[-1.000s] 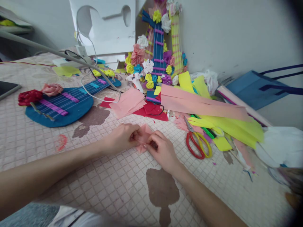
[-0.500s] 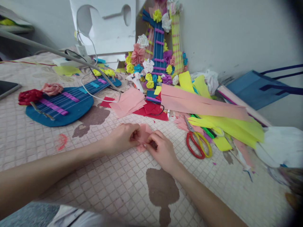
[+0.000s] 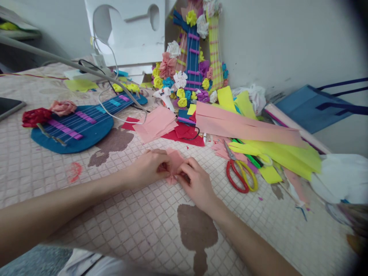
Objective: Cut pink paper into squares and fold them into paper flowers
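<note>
Between my two hands is a small piece of pink crepe paper (image 3: 174, 159), gathered along its lower edge. My left hand (image 3: 153, 165) pinches its left side, fingers curled and thumb pressed in. On the other side my right hand (image 3: 194, 177) pinches the lower right part between thumb and fingers. Parts of the paper are covered by the fingertips. Just beyond them lies a stack of pink paper squares (image 3: 156, 124) on a red sheet (image 3: 198, 140). Scissors with red and yellow handles (image 3: 240, 174) rest to the right of my right hand.
A blue toy guitar (image 3: 94, 132) with paper roses lies at the left, a cable across it. Behind stand a white glue gun (image 3: 165, 97) and flower-decorated guitars (image 3: 193, 57). Pink strips (image 3: 244, 124) and yellow paper (image 3: 290, 155) are piled at the right, near a blue bag (image 3: 310, 107).
Both hands stay in nearly the same place. The pink paper's upper part has shifted and bunched slightly between the fingers.
</note>
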`<state>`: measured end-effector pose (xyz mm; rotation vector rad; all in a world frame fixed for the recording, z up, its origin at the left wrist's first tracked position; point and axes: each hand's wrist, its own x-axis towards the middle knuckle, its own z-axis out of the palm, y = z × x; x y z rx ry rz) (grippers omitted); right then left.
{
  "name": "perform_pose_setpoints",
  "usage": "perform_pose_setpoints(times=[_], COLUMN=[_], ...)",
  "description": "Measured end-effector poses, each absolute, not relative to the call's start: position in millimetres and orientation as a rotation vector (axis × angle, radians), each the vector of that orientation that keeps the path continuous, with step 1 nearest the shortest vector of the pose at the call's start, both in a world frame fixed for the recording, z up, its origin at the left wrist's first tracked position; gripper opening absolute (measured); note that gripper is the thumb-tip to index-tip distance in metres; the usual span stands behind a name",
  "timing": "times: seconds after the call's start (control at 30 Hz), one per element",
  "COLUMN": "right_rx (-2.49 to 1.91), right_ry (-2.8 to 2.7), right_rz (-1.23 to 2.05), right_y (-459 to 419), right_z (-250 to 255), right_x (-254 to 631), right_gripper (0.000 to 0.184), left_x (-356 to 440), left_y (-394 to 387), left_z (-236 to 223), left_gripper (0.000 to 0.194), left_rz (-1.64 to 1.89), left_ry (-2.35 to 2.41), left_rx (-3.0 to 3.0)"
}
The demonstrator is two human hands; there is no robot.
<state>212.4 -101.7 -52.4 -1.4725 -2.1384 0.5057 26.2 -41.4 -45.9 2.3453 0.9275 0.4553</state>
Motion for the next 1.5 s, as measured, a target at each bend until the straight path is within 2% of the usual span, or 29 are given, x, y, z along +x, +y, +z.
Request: perform_pose_setpoints(times=[0.27, 0.73, 0.87, 0.97, 1.13, 1.5], right_rx=[-1.477, -1.481, -1.474, -1.455, -1.427, -1.47], right_ry=[-2.177, -2.249, -2.251, -2.248, -2.247, -2.261], right_rz=[0.493, 0.55, 0.558, 0.556, 0.563, 0.515], right_y=[-103, -106, -107, -107, -106, -106], right_z=[-53, -44, -43, -44, -45, -48], right_x=[214, 215, 215, 216, 215, 214], right_gripper=[0.005, 0.028, 0.029, 0.023, 0.014, 0.014], left_x=[23, 20, 19, 20, 25, 26], left_y=[-45, -48, -44, -43, -45, -46], left_z=[-42, -38, -35, -37, -43, -45], left_gripper=[0.013, 0.033, 0.019, 0.011, 0.008, 0.003], left_rz=[0.365, 0.287, 0.264, 0.307, 0.356, 0.374], left_ry=[0.907, 0.914, 0.883, 0.935, 0.992, 1.04], left_rx=[2.411, 2.478, 2.399, 2.37, 2.398, 2.45])
